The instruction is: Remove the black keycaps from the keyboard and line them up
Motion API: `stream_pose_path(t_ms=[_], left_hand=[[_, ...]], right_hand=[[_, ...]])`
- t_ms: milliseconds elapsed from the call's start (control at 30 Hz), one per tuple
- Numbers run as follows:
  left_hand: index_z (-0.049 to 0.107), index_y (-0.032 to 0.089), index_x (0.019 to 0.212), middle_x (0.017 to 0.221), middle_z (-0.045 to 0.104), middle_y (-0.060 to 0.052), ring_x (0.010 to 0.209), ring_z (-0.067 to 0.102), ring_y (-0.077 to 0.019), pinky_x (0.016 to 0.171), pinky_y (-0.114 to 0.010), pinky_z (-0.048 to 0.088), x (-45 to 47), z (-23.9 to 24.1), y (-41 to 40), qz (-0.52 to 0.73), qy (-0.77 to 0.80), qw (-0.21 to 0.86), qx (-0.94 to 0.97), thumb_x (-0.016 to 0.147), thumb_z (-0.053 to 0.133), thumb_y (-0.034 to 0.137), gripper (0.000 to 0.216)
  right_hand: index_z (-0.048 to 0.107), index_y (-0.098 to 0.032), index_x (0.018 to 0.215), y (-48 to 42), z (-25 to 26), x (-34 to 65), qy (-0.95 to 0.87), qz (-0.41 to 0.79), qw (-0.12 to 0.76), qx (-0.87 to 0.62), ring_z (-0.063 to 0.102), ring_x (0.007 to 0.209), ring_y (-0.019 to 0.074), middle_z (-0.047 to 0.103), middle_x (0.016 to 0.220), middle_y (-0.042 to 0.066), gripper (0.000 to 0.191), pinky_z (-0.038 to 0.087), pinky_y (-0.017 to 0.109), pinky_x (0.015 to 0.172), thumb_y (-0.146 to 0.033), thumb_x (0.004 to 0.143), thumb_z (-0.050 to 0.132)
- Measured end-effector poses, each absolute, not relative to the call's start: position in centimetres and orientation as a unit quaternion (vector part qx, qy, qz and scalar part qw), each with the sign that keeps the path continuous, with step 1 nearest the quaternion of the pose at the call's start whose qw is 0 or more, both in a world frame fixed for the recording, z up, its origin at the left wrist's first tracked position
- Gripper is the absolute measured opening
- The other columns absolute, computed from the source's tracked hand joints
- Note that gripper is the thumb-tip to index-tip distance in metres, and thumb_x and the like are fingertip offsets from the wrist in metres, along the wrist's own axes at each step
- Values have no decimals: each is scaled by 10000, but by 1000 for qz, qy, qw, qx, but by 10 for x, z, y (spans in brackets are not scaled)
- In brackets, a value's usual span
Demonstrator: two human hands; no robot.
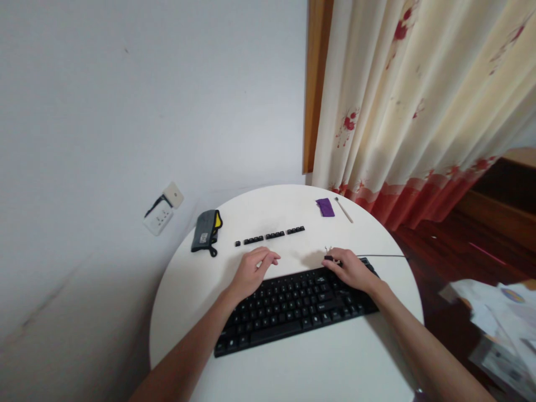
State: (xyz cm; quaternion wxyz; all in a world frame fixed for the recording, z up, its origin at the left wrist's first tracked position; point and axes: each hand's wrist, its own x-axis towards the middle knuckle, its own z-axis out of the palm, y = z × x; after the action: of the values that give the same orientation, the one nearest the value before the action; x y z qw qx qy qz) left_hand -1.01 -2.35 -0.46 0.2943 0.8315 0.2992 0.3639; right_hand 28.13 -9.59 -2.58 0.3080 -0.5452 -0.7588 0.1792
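Note:
A black keyboard [288, 307] lies at a slant on the white table, partly covered by both forearms. My left hand [251, 269] rests by its back left edge, fingers loosely bent and a little apart, with nothing visible in them. At the back right of the keyboard, my right hand [349, 268] is closed on a small keycap puller [328, 257]; its thin wire prongs point away from me. Beyond the hands, several loose black keycaps [275, 235] stand in a row, split into small groups, with a single keycap [238, 243] at the left end.
A grey pouch [205, 231] with yellow lining sits at the table's left. A purple cloth [325, 207] and a thin brush [344, 210] lie at the back right. The cable [383, 255] runs over the right edge of the round table [268, 379]. A wall stands close on the left.

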Motion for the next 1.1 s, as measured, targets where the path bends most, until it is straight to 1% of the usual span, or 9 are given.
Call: stream_pose_path(t_ms=[67, 133, 400, 567, 667, 767, 833, 967, 1100], left_hand=[[694, 161, 852, 792, 676, -46, 788, 615, -163, 764, -283, 464, -10, -4, -24, 364, 300, 293, 832, 967, 441, 282, 303], [694, 161, 851, 798, 678, -50, 792, 615, -166, 770, -289, 466, -10, -4, -24, 362, 300, 293, 833, 970, 432, 300, 320], [697, 160, 854, 800, 683, -55, 798, 621, -174, 772, -301, 474, -10, -2, -24, 359, 294, 293, 836, 971, 426, 320, 335], [705, 164, 852, 797, 683, -45, 792, 626, -163, 766, -288, 473, -10, -2, -24, 356, 301, 292, 835, 967, 441, 291, 314], [707, 171, 850, 826, 687, -44, 811, 626, -161, 779, -284, 473, -8, 0, -26, 343, 297, 291, 842, 949, 485, 277, 265], [702, 185, 925, 885, 683, -49, 833, 617, -162, 783, -285, 477, -5, 1, -31, 331, 289, 287, 851, 913, 555, 272, 172], [686, 194, 990, 934, 672, -55, 861, 608, -167, 777, -286, 484, -2, 1, -35, 326, 279, 284, 857, 884, 601, 267, 154], [647, 195, 1050, 997, 643, -68, 903, 594, -180, 776, -298, 501, 4, 1, -43, 316, 240, 295, 869, 837, 664, 268, 225], [650, 194, 1032, 995, 634, -71, 939, 597, -186, 858, -330, 496, 8, 1, -46, 301, 202, 303, 881, 844, 655, 244, 194]], right_hand=[[592, -178, 696, -94, -30, 281, -737, 173, 305, -577, 565, 671, 182, 629, 688, 46, 370, 400, 284, 661, -415, 939, 446], [612, -172, 698, -93, -34, 281, -711, 195, 318, -596, 577, 645, 185, 648, 674, 50, 399, 403, 285, 637, -428, 943, 427], [655, -160, 715, -86, -41, 279, -637, 258, 396, -608, 645, 671, 209, 698, 675, 58, 404, 457, 299, 683, -432, 925, 442], [672, -142, 743, -82, -41, 279, -597, 285, 426, -617, 641, 647, 202, 696, 656, 60, 407, 466, 298, 672, -459, 903, 473], [693, -132, 782, -83, -33, 271, -551, 282, 480, -621, 629, 655, 190, 705, 686, 67, 413, 461, 286, 654, -468, 900, 483], [711, -132, 839, -88, -24, 247, -530, 299, 521, -599, 612, 642, 174, 707, 700, 62, 402, 459, 273, 626, -467, 897, 495], [716, -136, 857, -92, -20, 227, -519, 321, 541, -579, 606, 629, 168, 701, 696, 57, 408, 462, 270, 615, -477, 896, 496], [721, -143, 868, -97, -24, 194, -504, 381, 556, -540, 604, 627, 168, 689, 703, 51, 430, 474, 272, 617, -513, 886, 502], [720, -142, 883, -98, -30, 186, -483, 418, 562, -526, 590, 600, 165, 670, 680, 44, 449, 474, 273, 590, -534, 881, 502]])
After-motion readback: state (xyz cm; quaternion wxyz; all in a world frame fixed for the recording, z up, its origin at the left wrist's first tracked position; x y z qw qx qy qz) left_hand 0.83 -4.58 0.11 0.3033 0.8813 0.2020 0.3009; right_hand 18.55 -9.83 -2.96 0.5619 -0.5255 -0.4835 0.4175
